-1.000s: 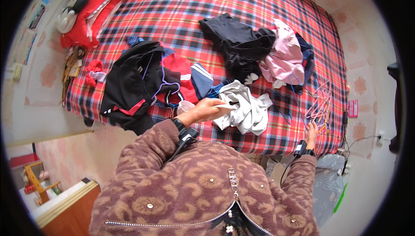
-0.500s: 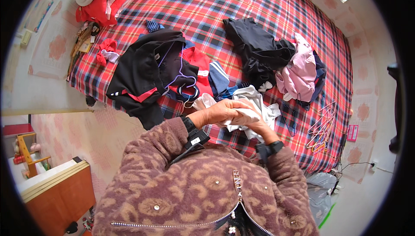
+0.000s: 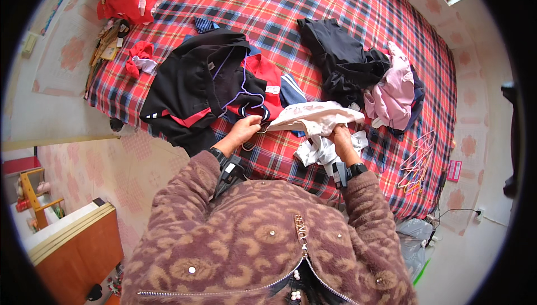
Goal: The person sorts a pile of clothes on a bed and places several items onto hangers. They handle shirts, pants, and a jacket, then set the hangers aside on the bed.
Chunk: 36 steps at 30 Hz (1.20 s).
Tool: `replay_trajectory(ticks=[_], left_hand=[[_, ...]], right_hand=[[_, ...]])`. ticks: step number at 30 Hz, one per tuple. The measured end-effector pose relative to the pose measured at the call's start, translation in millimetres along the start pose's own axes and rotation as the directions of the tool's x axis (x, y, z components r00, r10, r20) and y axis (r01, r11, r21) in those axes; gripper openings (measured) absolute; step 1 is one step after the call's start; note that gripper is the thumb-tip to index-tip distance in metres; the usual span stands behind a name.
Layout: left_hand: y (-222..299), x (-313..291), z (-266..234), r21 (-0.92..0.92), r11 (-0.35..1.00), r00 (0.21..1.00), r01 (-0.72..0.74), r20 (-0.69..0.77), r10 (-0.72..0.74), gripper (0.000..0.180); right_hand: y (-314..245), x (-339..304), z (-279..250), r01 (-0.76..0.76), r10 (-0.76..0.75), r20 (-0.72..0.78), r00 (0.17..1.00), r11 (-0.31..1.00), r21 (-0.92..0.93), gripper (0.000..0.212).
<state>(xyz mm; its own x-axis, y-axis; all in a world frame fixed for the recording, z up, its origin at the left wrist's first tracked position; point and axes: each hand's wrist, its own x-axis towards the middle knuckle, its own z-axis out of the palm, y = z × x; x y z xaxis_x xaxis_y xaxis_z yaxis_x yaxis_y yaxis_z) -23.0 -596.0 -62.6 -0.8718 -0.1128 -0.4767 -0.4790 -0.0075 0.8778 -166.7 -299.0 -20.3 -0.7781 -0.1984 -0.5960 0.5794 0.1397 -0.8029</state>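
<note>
A pale whitish-pink garment (image 3: pixel 316 116) with a printed patch is stretched between my hands above the bed's near edge; its exact kind does not show. My left hand (image 3: pixel 246 129) is closed at the garment's left end, beside the black jacket. At the other end, my right hand (image 3: pixel 342 137) grips the lower right corner. Below the cloth lies a crumpled white-grey garment (image 3: pixel 321 153). To the left, a black jacket with red trim (image 3: pixel 187 84) lies with a purple hanger (image 3: pixel 243 92) on it. A red garment (image 3: pixel 265 76) and a blue one with white stripes (image 3: pixel 292 90) lie beside it.
A plaid bedspread (image 3: pixel 268 11) covers the bed. Black clothing (image 3: pixel 341 53) and a pink garment (image 3: pixel 391 95) are heaped to the right. Several hangers (image 3: pixel 417 165) lie near the right edge. A small red cloth (image 3: pixel 139 59) sits at left. An orange-brown wooden piece (image 3: pixel 84 254) stands lower left.
My hands have moved apart and forward, the left one outward to the left. The pale garment, bunched between them before, is now spread out.
</note>
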Motion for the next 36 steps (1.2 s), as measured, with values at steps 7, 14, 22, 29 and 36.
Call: replay_trajectory(ticks=[7,14,22,29,36], left_hand=[[-27,25,-22,0.473,0.846,0.968,-0.246,0.075,0.239,0.044],[-42,48,-12,0.590,0.673,0.879,-0.446,0.432,0.203,0.044],[-53,72,-41,0.766,0.565,0.951,-0.305,0.281,0.133,0.037],[-42,71,-23,0.865,0.399,0.932,-0.304,0.357,-0.063,0.033],[23,69,-38,0.632,0.721,0.899,-0.285,-0.085,0.430,0.025]], right_hand=[[14,-21,30,-0.029,0.053,0.283,0.958,0.996,-0.089,0.035],[6,-8,44,0.072,-0.085,0.039,0.996,0.965,0.252,0.027],[13,0,8,-0.001,0.051,-0.260,0.964,0.981,0.192,0.036],[30,-6,46,-0.133,0.131,0.075,0.988,0.991,0.023,0.032],[7,21,45,-0.051,0.056,0.162,0.985,0.998,-0.033,0.028]])
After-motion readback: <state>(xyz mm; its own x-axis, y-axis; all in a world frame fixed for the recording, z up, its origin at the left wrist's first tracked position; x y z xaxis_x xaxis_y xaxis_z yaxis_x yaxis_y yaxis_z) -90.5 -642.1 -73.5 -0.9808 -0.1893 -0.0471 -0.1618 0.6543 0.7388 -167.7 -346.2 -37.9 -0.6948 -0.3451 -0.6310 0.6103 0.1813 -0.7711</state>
